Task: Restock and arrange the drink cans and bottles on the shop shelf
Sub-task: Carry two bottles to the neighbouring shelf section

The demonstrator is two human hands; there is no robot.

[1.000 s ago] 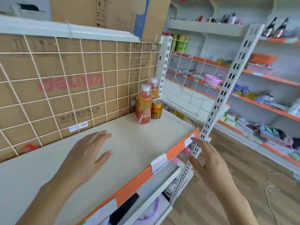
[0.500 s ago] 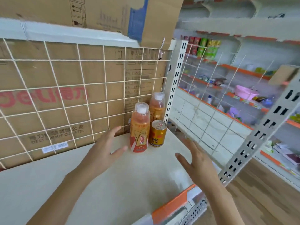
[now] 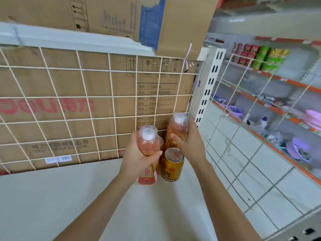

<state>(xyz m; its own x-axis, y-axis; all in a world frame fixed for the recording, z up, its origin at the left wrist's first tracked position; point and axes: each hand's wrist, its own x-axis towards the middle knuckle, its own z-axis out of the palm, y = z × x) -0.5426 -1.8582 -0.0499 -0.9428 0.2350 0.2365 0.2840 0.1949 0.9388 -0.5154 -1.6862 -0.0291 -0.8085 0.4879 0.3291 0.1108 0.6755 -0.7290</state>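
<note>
Front bottle (image 3: pixel 148 146) in left grip (image 3: pixel 134 154), rear bottle (image 3: pixel 176 130) in right grip (image 3: pixel 192 144)

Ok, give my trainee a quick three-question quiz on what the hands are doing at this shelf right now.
1. True or false: the left hand lies flat on the shelf.
2. What does the right hand grip? A the rear bottle; B the shelf edge; C nothing.
3. Short answer: what stands on the shelf just right of the front bottle?

Key: 1 false, it grips the front bottle. 2 A. 3 the gold can.
</note>
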